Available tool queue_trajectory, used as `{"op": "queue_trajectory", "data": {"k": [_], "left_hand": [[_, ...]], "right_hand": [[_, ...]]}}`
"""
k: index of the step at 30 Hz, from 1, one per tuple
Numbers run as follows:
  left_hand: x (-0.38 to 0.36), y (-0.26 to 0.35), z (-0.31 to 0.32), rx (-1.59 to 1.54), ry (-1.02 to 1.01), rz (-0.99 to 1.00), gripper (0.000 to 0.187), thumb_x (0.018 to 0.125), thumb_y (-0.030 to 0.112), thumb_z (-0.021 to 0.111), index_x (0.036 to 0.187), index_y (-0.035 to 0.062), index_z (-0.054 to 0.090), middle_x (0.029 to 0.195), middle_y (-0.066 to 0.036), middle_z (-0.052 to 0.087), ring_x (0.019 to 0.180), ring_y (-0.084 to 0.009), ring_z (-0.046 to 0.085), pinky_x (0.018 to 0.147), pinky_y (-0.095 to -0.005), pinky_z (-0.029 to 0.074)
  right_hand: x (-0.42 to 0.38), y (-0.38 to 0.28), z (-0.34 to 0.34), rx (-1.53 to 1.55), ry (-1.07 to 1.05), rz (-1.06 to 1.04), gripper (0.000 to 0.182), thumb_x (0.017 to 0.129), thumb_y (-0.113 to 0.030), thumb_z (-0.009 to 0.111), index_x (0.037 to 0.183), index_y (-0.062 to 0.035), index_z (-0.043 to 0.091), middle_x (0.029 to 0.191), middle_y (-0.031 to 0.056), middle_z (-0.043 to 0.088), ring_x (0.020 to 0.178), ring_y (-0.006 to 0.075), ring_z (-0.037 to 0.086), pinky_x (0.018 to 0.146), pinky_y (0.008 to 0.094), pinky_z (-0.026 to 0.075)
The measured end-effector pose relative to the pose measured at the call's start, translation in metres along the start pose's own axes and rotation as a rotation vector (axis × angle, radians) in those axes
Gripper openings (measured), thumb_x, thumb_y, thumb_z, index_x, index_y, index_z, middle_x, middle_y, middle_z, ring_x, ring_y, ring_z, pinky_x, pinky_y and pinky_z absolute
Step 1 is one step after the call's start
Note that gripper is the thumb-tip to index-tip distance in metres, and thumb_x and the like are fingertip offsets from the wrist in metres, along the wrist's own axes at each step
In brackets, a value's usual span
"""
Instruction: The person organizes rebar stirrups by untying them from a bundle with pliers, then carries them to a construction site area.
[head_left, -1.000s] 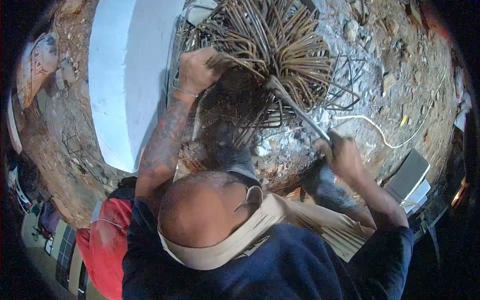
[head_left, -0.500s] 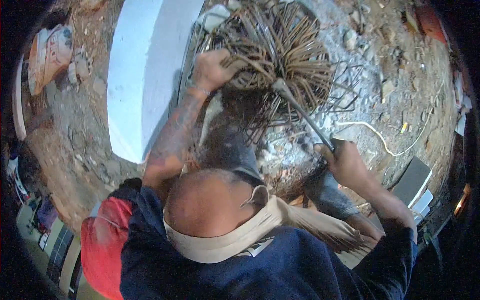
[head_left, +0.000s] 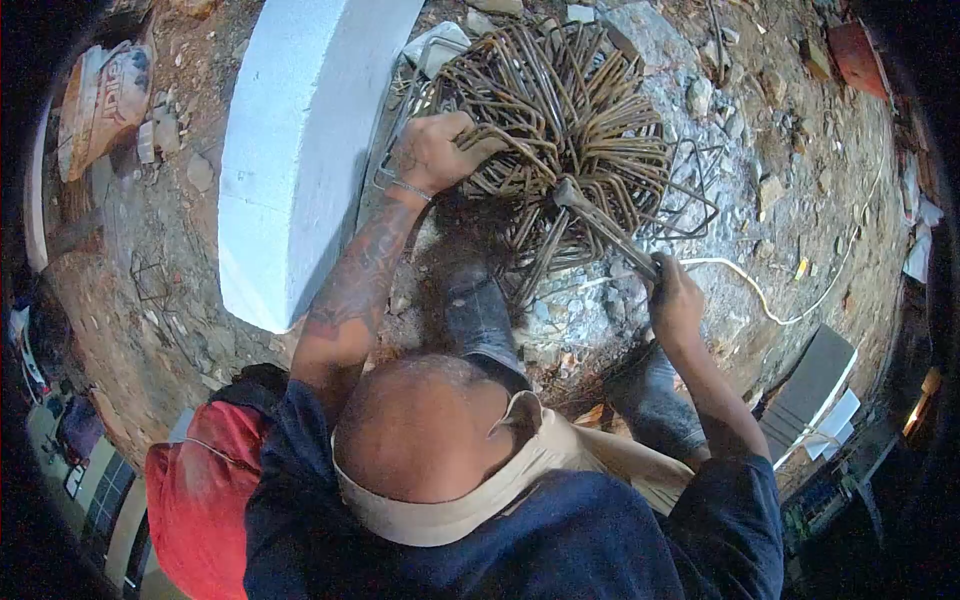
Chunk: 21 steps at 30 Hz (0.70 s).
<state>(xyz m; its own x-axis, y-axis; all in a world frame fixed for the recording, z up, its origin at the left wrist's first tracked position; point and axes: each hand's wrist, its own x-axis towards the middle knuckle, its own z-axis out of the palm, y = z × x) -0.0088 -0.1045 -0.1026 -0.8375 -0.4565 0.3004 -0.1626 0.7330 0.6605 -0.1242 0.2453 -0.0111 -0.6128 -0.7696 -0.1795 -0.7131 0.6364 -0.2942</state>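
My left hand (head_left: 438, 152) is closed at the left side of a round heap of bent steel rods (head_left: 620, 150), its fingers pinching one rusty rod (head_left: 505, 134). Long-handled metal pincers (head_left: 608, 226) slant across the heap's lower right, and my right hand (head_left: 676, 306) is wrapped round the end of their handles. The jaws point up and left, overlapping the rods near the middle of the heap. Dark rods fan outward from that centre, several with squared bends.
A long pale-blue block (head_left: 290, 180) lies left of the heap. On the rubble-strewn ground a white cable (head_left: 745, 278) curves to the right, near a dark flat panel (head_left: 815, 375). A printed sack (head_left: 105, 105) is at the far left, red cloth (head_left: 205, 490) at lower left.
My right hand has moved slightly down and the right forearm swung inward. Both pincer handles now show side by side. My left hand has shifted a little right and down.
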Motion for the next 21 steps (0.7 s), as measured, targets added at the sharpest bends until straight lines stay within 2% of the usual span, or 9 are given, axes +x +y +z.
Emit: {"op": "queue_trajectory", "data": {"k": [6,8,9,11,15,16,17,19,21], "left_hand": [[0.003,0.007,0.0,-0.046,-0.009,-0.02,0.055,0.069,0.056,0.069,0.057,0.0054,0.051,0.052,-0.01,0.05,0.048,-0.0295,0.052,0.046,-0.0382,0.041],[-0.001,0.004,-0.001,-0.037,-0.009,-0.025,0.055,0.069,0.056,0.069,0.057,0.0053,0.051,0.052,-0.01,0.049,0.048,-0.0296,0.052,0.046,-0.0382,0.041],[-0.001,0.004,-0.003,-0.007,-0.06,-0.048,0.049,0.071,0.051,0.07,0.059,0.0057,0.054,0.054,-0.011,0.051,0.05,-0.0296,0.052,0.047,-0.0378,0.041],[0.005,0.006,-0.006,0.03,-0.104,-0.064,0.044,0.072,0.046,0.071,0.061,0.006,0.056,0.057,-0.011,0.052,0.051,-0.0297,0.053,0.048,-0.0373,0.041],[0.003,0.008,-0.005,0.019,-0.016,-0.042,0.043,0.072,0.046,0.071,0.062,0.0061,0.057,0.057,-0.011,0.052,0.052,-0.0305,0.052,0.048,-0.0372,0.041],[0.003,0.006,-0.004,0.04,-0.031,-0.041,0.043,0.072,0.046,0.071,0.062,0.0062,0.057,0.057,-0.011,0.052,0.052,-0.0309,0.053,0.048,-0.0373,0.041],[0.003,0.004,-0.003,0.047,-0.024,-0.036,0.043,0.072,0.046,0.071,0.062,0.0062,0.057,0.057,-0.011,0.052,0.052,-0.0309,0.053,0.048,-0.0373,0.041],[0.002,0.005,-0.001,0.03,0.044,-0.03,0.055,0.068,0.056,0.069,0.058,0.005,0.051,0.053,-0.011,0.049,0.05,-0.0304,0.051,0.046,-0.0379,0.041],[0.002,0.004,0.002,-0.003,0.05,-0.044,0.056,0.069,0.056,0.069,0.056,0.0052,0.05,0.053,-0.011,0.049,0.049,-0.0308,0.051,0.046,-0.0379,0.041]], "right_hand": [[0.013,-0.013,-0.042,-0.11,-0.391,0.146,0.039,0.088,-0.043,0.054,0.084,-0.0045,0.055,0.062,0.012,0.059,0.053,0.03,0.058,0.049,0.0382,0.044],[0.014,-0.016,-0.042,0.503,-0.702,0.35,0.046,0.09,-0.048,0.048,0.075,-0.0044,0.048,0.052,0.004,0.043,0.042,0.0201,0.046,0.04,0.036,0.037],[0.015,-0.022,-0.046,0.502,-0.708,0.347,0.046,0.09,-0.048,0.048,0.075,-0.0044,0.048,0.052,0.004,0.043,0.042,0.0201,0.046,0.04,0.036,0.037],[0.015,-0.04,-0.05,1.072,-1.017,0.803,0.046,0.091,-0.05,0.045,0.071,-0.0086,0.042,0.051,-0.0026,0.031,0.042,0.0123,0.032,0.038,0.0304,0.029],[0.01,-0.042,-0.044,1.364,-1.111,0.91,0.046,0.092,-0.05,0.044,0.069,-0.0111,0.038,0.052,-0.0046,0.027,0.041,0.0103,0.025,0.038,0.0266,0.021],[0.009,-0.036,-0.04,1.311,-1.092,0.936,0.045,0.092,-0.046,0.048,0.071,-0.0073,0.042,0.05,0.0002,0.033,0.04,0.0135,0.03,0.037,0.0311,0.027],[0.011,-0.034,-0.042,1.312,-1.09,0.925,0.045,0.092,-0.046,0.048,0.071,-0.0073,0.042,0.05,0.0002,0.033,0.04,0.0135,0.03,0.037,0.0311,0.027],[0.014,-0.036,-0.055,0.423,-0.697,0.311,0.04,0.091,-0.038,0.053,0.073,-0.0027,0.046,0.051,0.0105,0.047,0.04,0.0241,0.046,0.041,0.0373,0.036],[0.012,-0.03,-0.068,0.387,-0.488,0.173,0.023,0.088,-0.022,0.059,0.09,-0.0012,0.049,0.061,0.0129,0.06,0.046,0.0218,0.056,0.043,0.0394,0.043]]}}
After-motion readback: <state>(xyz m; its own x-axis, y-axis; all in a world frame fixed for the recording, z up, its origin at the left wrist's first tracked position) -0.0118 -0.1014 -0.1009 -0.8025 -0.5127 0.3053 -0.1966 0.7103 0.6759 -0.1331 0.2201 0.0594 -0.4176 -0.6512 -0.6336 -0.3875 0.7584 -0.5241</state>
